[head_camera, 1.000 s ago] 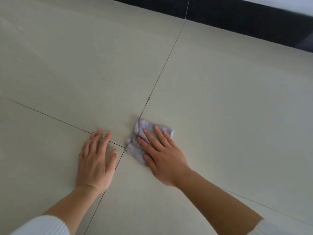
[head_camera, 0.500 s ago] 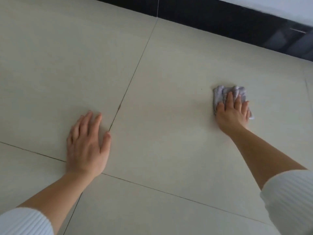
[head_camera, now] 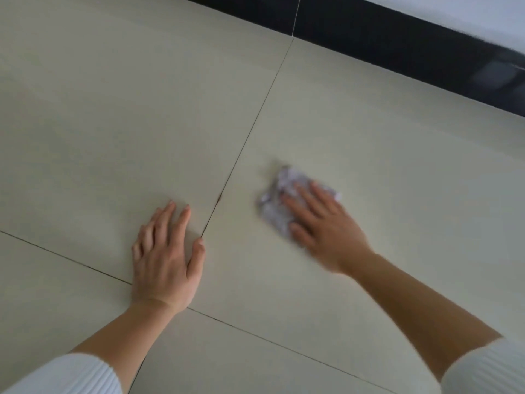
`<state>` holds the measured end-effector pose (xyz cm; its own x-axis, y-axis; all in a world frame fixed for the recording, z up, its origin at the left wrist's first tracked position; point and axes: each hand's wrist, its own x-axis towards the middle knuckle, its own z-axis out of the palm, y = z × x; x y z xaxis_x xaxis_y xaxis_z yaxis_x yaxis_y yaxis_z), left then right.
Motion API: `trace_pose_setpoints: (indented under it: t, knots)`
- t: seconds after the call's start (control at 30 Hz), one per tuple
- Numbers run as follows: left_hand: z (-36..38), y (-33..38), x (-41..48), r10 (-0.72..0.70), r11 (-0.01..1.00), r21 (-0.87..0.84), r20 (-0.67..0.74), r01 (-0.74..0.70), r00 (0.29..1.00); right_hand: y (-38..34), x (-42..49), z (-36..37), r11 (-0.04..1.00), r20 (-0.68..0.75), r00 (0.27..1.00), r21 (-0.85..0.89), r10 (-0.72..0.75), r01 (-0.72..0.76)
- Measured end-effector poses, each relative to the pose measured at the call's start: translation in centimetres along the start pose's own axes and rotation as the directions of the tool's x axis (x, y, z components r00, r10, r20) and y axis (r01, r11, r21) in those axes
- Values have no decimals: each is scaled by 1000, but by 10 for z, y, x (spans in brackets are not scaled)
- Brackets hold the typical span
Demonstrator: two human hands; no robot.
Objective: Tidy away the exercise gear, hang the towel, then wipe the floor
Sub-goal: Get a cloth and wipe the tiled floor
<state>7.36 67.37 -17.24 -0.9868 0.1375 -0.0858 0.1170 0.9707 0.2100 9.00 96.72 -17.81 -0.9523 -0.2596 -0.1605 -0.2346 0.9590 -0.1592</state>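
My right hand point(head_camera: 326, 231), fingers straight, presses the crumpled cloth point(head_camera: 274, 194) onto the floor point(head_camera: 142, 109), centre-right. My left hand point(head_camera: 164, 260) lies released, palm down, lower centre.

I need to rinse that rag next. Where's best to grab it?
Probably pinch the bunched folds along the far edge of the rag, coming from above. It lies crumpled and low on the floor tile, and the right hand presses on it with straight fingers that could simply curl in.

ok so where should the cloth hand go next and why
Probably slide the cloth left toward the grout line: the right hand presses it flat on the tile right of that line, a bare strip lies between, and the left hand is braced flat just across it.
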Motion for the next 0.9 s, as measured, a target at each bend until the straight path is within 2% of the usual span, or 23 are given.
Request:
trace_pose_setpoints:
  t: [0.03, 0.07, 0.1, 0.13, 0.17, 0.23, 0.27, 0.3, 0.33, 0.4, 0.5, 0.53, 0.6, 0.63, 0.7, 0.73, 0.77, 0.83, 0.9]
  knots:
    - [0, 0, 0, 0, 1000, 1, 2, 0, 1000, 23, -3, -3, 991, -31, 991, -6, 132, -132]
    - [0, 0, 0, 2, 1000, 3, 4, -2, 1000, 44, -4, -9, 942, -53, 941, 44, 334, -332]
    - [0, 0, 0, 4, 1000, 7, 6, -4, 1000, 63, -4, -16, 836, -52, 837, 117, 544, -536]
    - [0, 0, 1, 4, 1000, 11, 7, -4, 1000, 77, 0, -24, 694, -35, 702, 192, 711, -694]
    - [0, -1, 1, 6, 1000, 11, 5, -6, 1000, 85, 6, -31, 546, -7, 563, 254, 826, -798]
    - [0, -1, 1, 13, 1000, 7, 1, -13, 1000, 93, 29, -44, 328, 57, 362, 311, 930, -892]
    - [-1, -1, 1, 16, 1000, 7, -4, -15, 1000, 92, 46, -48, 272, 86, 314, 320, 946, -908]
    - [-1, -1, 1, 17, 1000, 9, -7, -17, 1000, 88, 64, -51, 257, 115, 307, 321, 945, -911]
    - [0, -1, 1, 20, 1000, 11, -6, -19, 1000, 82, 82, -54, 289, 131, 344, 317, 930, -903]
    - [0, 0, 1, 18, 1000, 13, -4, -18, 1000, 56, 122, -53, 452, 118, 500, 286, 858, -845]
    - [0, 0, 1, 14, 1000, 18, -5, -14, 1000, -4, 177, -46, 703, 89, 732, 221, 675, -675]
    - [0, 0, 2, 15, 1000, 17, -5, -15, 1000, -28, 188, -42, 789, 80, 807, 172, 585, -590]
    - [0, -1, 2, 18, 1000, 18, -9, -18, 1000, -72, 193, -36, 943, 52, 946, 81, 320, -324]
    - [0, -1, 2, 20, 1000, 17, -10, -20, 1000, -85, 189, -36, 978, 72, 980, 90, 184, -190]
    - [0, -1, 2, 23, 1000, 17, -13, -23, 1000, -85, 174, -39, 991, 107, 994, 136, -3, -12]
    - [0, -1, 2, 24, 1000, 18, -15, -23, 1000, -73, 165, -41, 991, 112, 993, 133, -34, 19]
    - [1, -1, 1, 22, 1000, 19, -18, -22, 1000, -57, 155, -43, 993, 111, 994, 121, -5, -8]
    - [1, -1, 1, 18, 1000, 18, -28, -17, 999, -21, 128, -41, 966, 82, 973, 130, 214, -223]
    - [2, 0, 1, 20, 1000, 15, -29, -20, 999, 9, 87, -37, 849, 46, 865, 174, 499, -499]
